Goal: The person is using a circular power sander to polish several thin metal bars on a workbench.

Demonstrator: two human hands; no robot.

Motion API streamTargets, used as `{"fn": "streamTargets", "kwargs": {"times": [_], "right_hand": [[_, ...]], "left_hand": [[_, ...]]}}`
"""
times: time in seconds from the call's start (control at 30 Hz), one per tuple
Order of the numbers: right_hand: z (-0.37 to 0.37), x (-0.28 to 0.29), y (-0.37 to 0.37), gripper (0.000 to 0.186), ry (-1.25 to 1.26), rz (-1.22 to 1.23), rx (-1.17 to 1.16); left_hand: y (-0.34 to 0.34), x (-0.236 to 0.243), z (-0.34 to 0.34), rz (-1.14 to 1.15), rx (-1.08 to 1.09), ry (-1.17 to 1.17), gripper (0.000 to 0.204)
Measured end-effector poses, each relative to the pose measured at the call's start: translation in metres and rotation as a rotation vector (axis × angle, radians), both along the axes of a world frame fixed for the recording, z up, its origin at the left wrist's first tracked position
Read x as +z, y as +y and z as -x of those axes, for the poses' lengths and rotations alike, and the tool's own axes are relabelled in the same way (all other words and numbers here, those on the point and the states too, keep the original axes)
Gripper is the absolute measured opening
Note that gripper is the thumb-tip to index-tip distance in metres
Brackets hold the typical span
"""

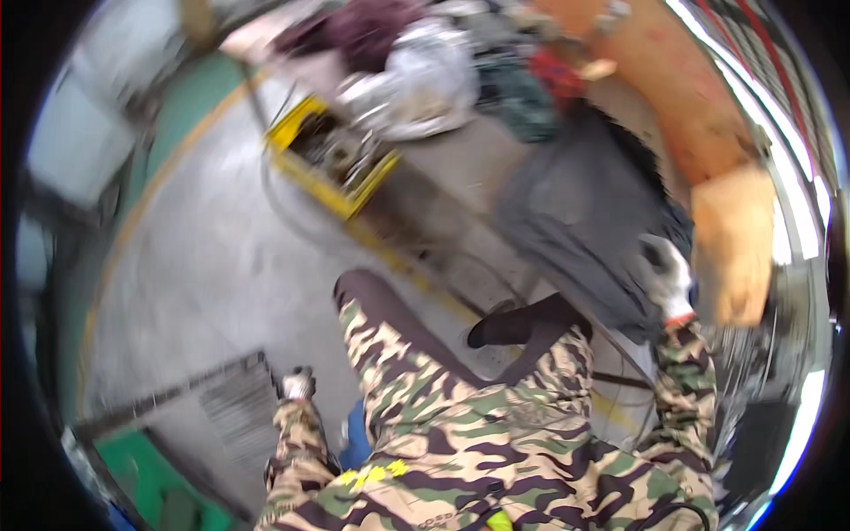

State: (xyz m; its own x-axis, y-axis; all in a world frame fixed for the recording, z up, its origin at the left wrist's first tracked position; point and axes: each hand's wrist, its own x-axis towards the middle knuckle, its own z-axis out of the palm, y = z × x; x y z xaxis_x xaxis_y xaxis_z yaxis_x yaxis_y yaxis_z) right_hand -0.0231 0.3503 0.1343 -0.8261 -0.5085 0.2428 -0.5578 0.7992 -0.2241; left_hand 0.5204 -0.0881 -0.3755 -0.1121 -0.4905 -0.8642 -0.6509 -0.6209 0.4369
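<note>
My right hand [668,281], in a pale glove, is over a dark grey cloth [575,208] on the right. Its thumb and fingers look apart, with a dark patch between them, and nothing shows in its grip. Low on the left hangs my left hand [298,384], also gloved, beside the corner of a grey flat panel [221,411] with a dark edge. Blur hides its fingers, and I cannot tell whether it touches the panel. Both forearms wear camouflage sleeves.
A yellow open box [350,202] with metal parts stands ahead. Behind it are a clear plastic bag [425,80] and heaped cloths [372,31]. An orange-brown board [737,239] stands at right. Something green [150,473] lies lower left. A cable [276,199] curves across the grey floor [212,248].
</note>
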Motion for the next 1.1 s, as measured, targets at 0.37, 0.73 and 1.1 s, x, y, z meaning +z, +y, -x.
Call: {"fn": "streamTargets", "kwargs": {"times": [0.37, 0.73, 1.1], "right_hand": [[0.015, -0.042, 0.061, 0.056, -0.003, -0.061, -0.152], [0.138, 0.0, 0.043, 0.045, -0.331, -0.03, -0.412], [0.292, -0.088, 0.112, 0.042, -0.1, -0.431, -0.608]], "left_hand": [[-0.07, 0.347, 0.263, 1.147, -0.297, 0.843, 0.041], [0.039, 0.418, 0.504, 1.299, -1.387, 0.868, 0.058], [0.04, 0.396, 0.529, 1.505, -1.495, 0.728, 0.073]]}}
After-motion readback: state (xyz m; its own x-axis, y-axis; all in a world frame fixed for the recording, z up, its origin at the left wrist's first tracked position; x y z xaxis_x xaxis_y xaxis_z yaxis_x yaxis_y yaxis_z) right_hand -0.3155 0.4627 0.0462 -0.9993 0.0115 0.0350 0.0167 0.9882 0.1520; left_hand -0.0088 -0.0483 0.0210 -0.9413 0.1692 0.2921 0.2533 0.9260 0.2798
